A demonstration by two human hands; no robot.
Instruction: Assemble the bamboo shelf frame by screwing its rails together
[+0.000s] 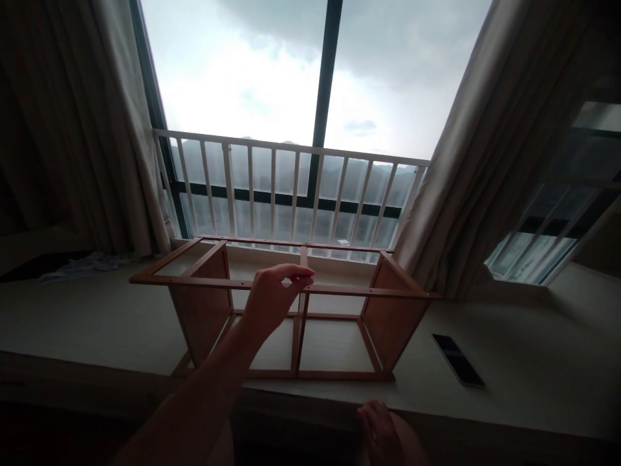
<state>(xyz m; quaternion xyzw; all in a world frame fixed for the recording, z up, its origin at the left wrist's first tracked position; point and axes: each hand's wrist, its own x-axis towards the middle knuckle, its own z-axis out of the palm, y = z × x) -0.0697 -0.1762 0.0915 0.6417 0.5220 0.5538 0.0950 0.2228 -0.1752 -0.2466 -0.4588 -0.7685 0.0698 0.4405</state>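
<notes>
A brown wooden shelf frame (pixel 388 323) stands on the pale window ledge (pixel 97 317), with open compartments and a solid panel at each end. My left hand (pixel 272 298) reaches in from the lower left. Its fingers and thumb are pinched on the frame's front top rail, where the middle upright meets it. My right hand (pixel 383 433) shows only in part at the bottom edge, low by the ledge's front edge. It is dim and its fingers are hard to read; I see nothing in it.
A dark phone (pixel 458 360) lies flat on the ledge to the right of the frame. Behind the frame are a white railing (pixel 291 188) and a large window. Curtains (pixel 485 149) hang at both sides. Crumpled wrapping (pixel 82 266) lies at the far left.
</notes>
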